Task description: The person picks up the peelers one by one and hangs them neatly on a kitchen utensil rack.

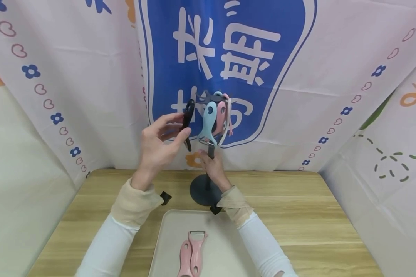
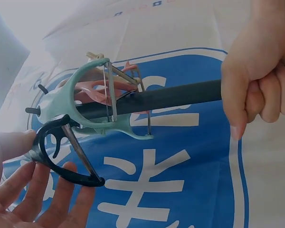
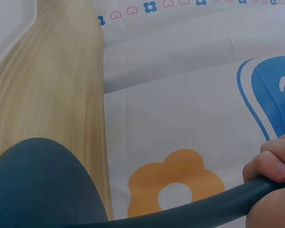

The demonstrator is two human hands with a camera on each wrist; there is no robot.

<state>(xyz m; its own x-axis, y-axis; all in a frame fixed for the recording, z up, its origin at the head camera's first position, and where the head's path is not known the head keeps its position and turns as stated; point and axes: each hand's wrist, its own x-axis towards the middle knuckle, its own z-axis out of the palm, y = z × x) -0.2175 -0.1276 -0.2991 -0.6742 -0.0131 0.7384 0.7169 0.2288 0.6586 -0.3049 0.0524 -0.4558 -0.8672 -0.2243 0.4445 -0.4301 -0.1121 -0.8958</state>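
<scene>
My left hand [image 1: 159, 142] pinches a black peeler [image 1: 188, 121] between thumb and fingers, just left of a dark rack's top. In the left wrist view the black peeler [image 2: 69, 152] shows its curved head and metal blade, right beside a mint-blue peeler [image 2: 61, 104] on the rack. Below the hanging peelers, my right hand [image 1: 213, 165] grips the dark post [image 1: 211, 151] of the stand. Light blue, pink and white peelers hang round its top, among them a blue one [image 1: 209, 119] and a pink one [image 1: 221, 115]. The round base [image 1: 204, 190] rests on the wooden table.
A pale tray [image 1: 225, 246] lies at the table's front, with two pink peelers [image 1: 194, 254] side by side in it. Behind the stand hangs a white cloth with a blue printed panel [image 1: 228, 50]. The wooden table [image 1: 298, 215] extends to both sides.
</scene>
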